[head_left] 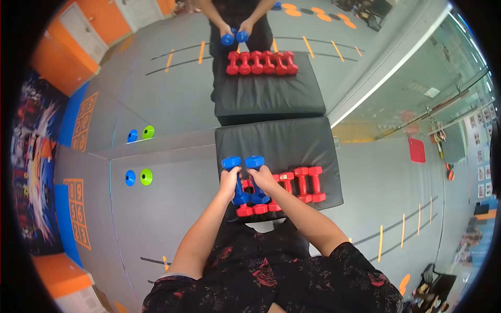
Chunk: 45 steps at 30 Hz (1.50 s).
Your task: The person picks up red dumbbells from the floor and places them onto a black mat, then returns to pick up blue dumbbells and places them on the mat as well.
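My left hand [229, 180] is closed around the handle of a blue dumbbell [231, 163]. A second blue dumbbell [254, 162] is gripped by my right hand [264, 178], close beside the first. Both dumbbells point roughly away from my body, over the near part of a black padded block [276, 141]. Under and beside my hands, a row of several red dumbbells [317, 183] lies along that block's near side. My hands and forearms partly cover the red ones at the left and middle of the row.
A wall mirror [177, 94] ahead reflects the block, dumbbells and my arms. Blue [130, 178] and green [146, 177] disc cones lie on the grey floor to the left. Orange and black floor markings [403, 230] are at right, near a glass partition [417, 83].
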{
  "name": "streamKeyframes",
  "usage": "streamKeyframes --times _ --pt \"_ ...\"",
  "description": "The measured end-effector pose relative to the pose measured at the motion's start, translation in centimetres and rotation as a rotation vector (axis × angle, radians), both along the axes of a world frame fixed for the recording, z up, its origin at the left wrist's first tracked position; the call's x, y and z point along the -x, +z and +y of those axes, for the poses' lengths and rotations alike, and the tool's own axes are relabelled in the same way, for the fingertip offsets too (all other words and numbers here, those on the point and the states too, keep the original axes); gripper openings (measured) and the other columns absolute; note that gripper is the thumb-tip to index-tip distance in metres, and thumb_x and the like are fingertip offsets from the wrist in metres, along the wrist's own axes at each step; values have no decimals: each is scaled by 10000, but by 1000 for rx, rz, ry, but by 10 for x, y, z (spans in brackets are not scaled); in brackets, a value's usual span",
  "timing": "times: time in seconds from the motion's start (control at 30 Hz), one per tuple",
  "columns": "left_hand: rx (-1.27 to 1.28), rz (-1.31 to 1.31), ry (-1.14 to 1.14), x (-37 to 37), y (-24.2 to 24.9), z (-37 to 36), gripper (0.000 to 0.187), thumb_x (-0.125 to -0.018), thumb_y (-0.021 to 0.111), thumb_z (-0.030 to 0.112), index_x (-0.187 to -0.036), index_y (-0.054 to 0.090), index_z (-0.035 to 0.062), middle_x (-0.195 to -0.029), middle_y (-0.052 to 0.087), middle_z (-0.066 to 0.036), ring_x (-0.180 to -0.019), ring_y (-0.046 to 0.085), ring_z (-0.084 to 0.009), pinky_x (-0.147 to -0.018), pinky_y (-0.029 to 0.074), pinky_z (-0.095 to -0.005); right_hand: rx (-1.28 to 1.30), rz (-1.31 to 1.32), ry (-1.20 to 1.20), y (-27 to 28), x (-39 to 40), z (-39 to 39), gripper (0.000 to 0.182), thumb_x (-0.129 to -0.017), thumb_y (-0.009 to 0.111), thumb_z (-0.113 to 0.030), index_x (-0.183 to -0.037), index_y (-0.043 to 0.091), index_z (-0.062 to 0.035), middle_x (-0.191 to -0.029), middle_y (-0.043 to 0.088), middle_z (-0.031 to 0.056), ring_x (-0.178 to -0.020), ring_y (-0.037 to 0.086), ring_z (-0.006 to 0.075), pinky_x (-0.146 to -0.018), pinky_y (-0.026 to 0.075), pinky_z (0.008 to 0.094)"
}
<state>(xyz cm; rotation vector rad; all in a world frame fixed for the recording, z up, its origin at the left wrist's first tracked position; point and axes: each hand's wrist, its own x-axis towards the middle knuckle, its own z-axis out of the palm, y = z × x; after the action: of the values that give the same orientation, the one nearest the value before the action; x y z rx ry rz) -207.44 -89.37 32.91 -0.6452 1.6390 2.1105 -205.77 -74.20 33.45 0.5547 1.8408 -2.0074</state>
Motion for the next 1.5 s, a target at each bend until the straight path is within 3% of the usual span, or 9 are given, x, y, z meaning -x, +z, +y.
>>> streamKeyframes --times 0.13,0.37,0.43,0.47,0.67,0.93,1.1,1.27,1.5 --pt "146 -50 -106 79 -66 -23 225 -898 660 208 -747 613 47 -645 607 -65 -515 591 -175 -463 443 -341 7 -112 -143 -30 66 -29 168 -945 626 -134 -818 641 -26 -682 623 58 -579 593 162 -560 474 351" --pt "246 -158 -98 133 -214 -23 258 -879 680 241 -766 619 18 -626 601 -66 -503 598 -195 -469 454 -357 -246 -286 -76 -215 144 -35 188 -940 656 -169 -871 637 4 -698 643 80 -604 636 182 -567 498 359" --pt "265 -208 -54 138 -236 -14 242 -893 668 233 -788 617 22 -638 605 -61 -508 601 -193 -470 455 -358 -511 -200 -20 -275 155 -28 348 -917 678 -248 -1028 666 81 -972 736 282 -940 741 414 -813 568 465" --pt "211 -222 -42 136 -246 -11 230 -899 662 228 -815 621 17 -653 608 -62 -515 604 -195 -477 460 -358 -589 -129 -4 -302 155 -25 228 -925 675 -189 -923 645 38 -749 679 115 -657 682 200 -609 531 374" --pt "369 -150 -25 120 -317 5 193 -917 641 204 -897 606 15 -694 599 -57 -519 590 -173 -475 478 -346 -601 -261 18 -321 137 -29 349 -914 681 -227 -1034 643 98 -881 729 229 -794 738 323 -740 576 428" --pt "400 -215 -177 134 -283 -3 300 -941 628 225 -988 632 -71 -778 713 -168 -611 724 -271 -577 591 -380 -718 -287 91 -270 147 -36 439 -919 685 -288 -1078 628 117 -1046 710 344 -1054 684 508 -921 554 525" --pt "1067 -23 -676 134 -265 -13 557 -972 620 406 -1106 634 -134 -971 721 -330 -924 735 -466 -832 601 -515 -1087 52 282 -276 124 -31 499 -959 676 -409 -1086 641 73 -1089 679 265 -1056 665 446 -878 572 520" --pt "1130 0 -724 127 -255 -14 579 -975 623 456 -1100 637 -110 -958 720 -335 -952 709 -498 -857 573 -537 -1196 83 371 -278 115 -29 462 -951 688 -461 -1047 601 -17 -1061 629 129 -1047 653 311 -766 611 448" --pt "1081 123 -621 90 -251 -4 588 -967 658 282 -1356 466 -115 -1204 626 -358 -1111 650 -484 -965 534 -506 -1062 79 336 -261 101 -17 574 -931 706 -442 -1259 528 -6 -1122 610 141 -1080 638 313 -804 593 464"
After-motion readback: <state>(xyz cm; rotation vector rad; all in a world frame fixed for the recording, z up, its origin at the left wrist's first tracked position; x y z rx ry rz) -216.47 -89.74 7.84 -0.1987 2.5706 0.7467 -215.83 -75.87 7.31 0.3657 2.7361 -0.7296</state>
